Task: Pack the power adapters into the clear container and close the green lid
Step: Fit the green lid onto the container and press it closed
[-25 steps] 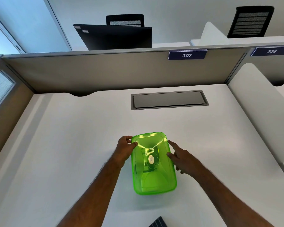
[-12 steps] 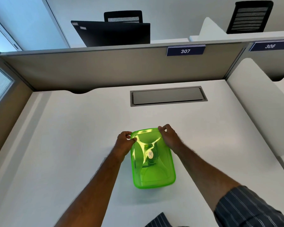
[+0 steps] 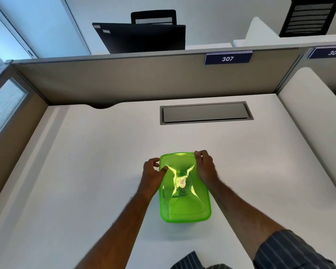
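A translucent green lid (image 3: 183, 202) lies on top of the clear container, which stands on the white desk (image 3: 85, 171) in front of me; the lid covers the container almost entirely. My left hand (image 3: 152, 174) grips the lid's far left corner, thumb pressed on top. My right hand (image 3: 205, 167) grips the far right corner, fingers curled over the rim. Faint shapes show through the green plastic, and I cannot make out the power adapters.
A grey cable hatch (image 3: 206, 113) is set into the desk behind the container. Beige partition walls (image 3: 124, 80) close the desk at the back and left, a white divider (image 3: 314, 121) stands on the right. A dark monitor back (image 3: 142, 37) rises beyond the partition.
My right hand has moved from the lid's right side up to its far right corner and closed on the rim. The left hand stayed at the far left corner.
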Tool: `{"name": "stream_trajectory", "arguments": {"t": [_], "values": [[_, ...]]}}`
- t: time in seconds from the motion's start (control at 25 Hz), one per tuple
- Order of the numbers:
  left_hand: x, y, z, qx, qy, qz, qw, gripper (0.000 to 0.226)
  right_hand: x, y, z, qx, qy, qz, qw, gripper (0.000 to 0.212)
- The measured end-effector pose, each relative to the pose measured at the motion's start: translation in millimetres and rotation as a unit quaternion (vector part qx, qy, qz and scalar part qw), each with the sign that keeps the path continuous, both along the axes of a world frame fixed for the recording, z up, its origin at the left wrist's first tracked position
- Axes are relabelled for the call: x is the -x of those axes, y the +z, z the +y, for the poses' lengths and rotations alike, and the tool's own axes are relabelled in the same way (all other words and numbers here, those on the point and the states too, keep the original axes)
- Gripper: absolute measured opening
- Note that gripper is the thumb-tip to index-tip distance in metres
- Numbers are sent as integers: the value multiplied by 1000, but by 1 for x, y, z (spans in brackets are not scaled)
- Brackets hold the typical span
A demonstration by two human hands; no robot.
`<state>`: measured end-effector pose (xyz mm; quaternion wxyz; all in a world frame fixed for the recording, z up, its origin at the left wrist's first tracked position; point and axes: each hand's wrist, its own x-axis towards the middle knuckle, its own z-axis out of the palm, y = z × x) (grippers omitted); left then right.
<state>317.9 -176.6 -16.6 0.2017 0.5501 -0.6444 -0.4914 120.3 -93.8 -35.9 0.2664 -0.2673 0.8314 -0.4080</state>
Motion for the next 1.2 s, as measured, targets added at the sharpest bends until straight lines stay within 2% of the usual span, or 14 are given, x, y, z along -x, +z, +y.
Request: {"name": "stream_trajectory", "arguments": {"t": [0.12,0.28,0.48,0.76,0.96,1.2], "values": [[-26,-4,31,-50,-11,36,998,45,0,-1,2,5,-6,25,1000,32],[-56,-7,62,-109,-14,31,993,36,0,-3,3,13,0,41,999,32],[-74,-5,79,-159,-58,-13,985,56,3,-4,3,23,8,49,998,39],[-86,3,111,-209,-104,-27,972,57,3,-7,1,23,8,54,998,43],[-85,9,125,-253,-65,26,965,48,4,-9,2,23,14,58,998,38],[-81,2,136,-256,26,84,963,39,5,-10,0,18,13,56,998,36]]}}
